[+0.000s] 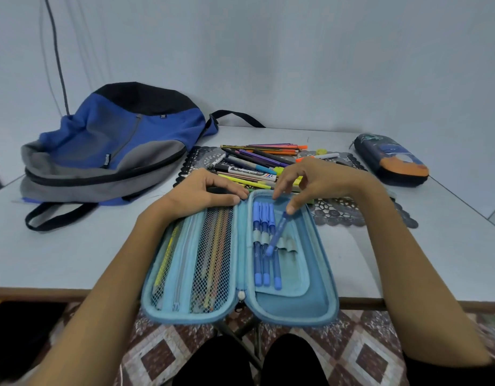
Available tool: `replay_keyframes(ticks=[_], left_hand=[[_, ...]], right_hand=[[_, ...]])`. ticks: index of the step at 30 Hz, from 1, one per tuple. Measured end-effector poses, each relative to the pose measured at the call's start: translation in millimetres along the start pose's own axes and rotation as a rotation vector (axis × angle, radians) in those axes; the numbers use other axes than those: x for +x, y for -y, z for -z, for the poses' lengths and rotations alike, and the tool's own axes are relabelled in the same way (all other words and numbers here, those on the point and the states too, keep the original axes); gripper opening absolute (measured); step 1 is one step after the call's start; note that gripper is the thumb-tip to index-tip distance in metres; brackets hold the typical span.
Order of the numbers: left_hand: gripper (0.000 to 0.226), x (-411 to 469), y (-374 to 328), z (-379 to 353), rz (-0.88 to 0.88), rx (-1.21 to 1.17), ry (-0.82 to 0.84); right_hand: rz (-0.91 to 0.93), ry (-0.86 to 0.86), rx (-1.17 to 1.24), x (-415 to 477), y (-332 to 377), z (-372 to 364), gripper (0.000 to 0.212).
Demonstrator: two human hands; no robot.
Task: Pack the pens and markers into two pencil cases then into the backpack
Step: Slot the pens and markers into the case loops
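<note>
Nearest the viewer, a patterned brown and white tiled floor (363, 358) is showing below the person's dark-clad legs (240, 363). A pale grey table (73, 246) with a brown front edge is running across the view. A light blue pencil case (296, 310) is lying open flat on it, its near end hanging over that edge. The case's left half is showing a mesh pocket with pencils inside, and its right half is holding three blue pens (264, 246) in elastic loops. The left hand (204, 190) is resting on the far rim of the left half, fingers pressed together. The right hand (318, 182) is pinching the top of a fourth blue pen (277, 232), tilted, with its lower tip at the loops. Stretches of plain tabletop are showing on both sides of the case. Just beyond the hands, a loose pile of pens and markers (257, 165) is lying on a dark lace mat (341, 213). Farther left, a blue, grey and black backpack (115, 146) is lying slumped near the table's back edge. At far right, a dark pencil case (394, 160) is sitting closed near the table's right edge. Behind everything, a plain pale wall (268, 65) is rising, with a dark cable (57, 57) hanging down at left.
</note>
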State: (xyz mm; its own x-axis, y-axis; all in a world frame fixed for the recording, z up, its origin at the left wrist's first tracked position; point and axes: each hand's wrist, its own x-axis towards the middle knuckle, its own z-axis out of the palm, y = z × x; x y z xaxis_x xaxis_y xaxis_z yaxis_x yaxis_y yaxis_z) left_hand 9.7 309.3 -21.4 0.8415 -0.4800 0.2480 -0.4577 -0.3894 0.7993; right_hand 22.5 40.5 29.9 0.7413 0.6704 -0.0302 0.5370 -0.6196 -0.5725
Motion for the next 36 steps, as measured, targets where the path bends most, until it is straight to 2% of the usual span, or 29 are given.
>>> replay_keyframes(ticks=[5,9,15,27,33,36], left_hand=[[0.019,-1.3,0.1,0.0,-0.024,0.032,-0.012],[0.017,-3.3,-0.2,-0.9,-0.055,0.052,-0.052],[0.015,-4.5,-1.0,0.0,-0.088,0.091,-0.089],[0.015,-4.7,-0.4,-0.1,-0.086,0.105,-0.094],[0.015,-4.8,0.1,-0.5,-0.083,0.11,-0.092],[0.02,-5.3,-0.6,-0.4,-0.086,0.107,-0.091]], right_hand=[[-0.001,-0.003,0.049,0.6,-9.4,0.6,0.011],[-0.007,0.025,0.028,-6.4,-7.6,6.4,0.02],[-0.05,0.198,-0.041,-11.1,-3.9,6.7,0.027],[-0.159,0.098,-0.066,-8.6,1.7,3.0,0.035],[-0.11,0.087,-0.003,-9.9,6.8,-0.2,0.028],[-0.057,0.009,0.116,-13.2,9.6,1.0,0.029]])
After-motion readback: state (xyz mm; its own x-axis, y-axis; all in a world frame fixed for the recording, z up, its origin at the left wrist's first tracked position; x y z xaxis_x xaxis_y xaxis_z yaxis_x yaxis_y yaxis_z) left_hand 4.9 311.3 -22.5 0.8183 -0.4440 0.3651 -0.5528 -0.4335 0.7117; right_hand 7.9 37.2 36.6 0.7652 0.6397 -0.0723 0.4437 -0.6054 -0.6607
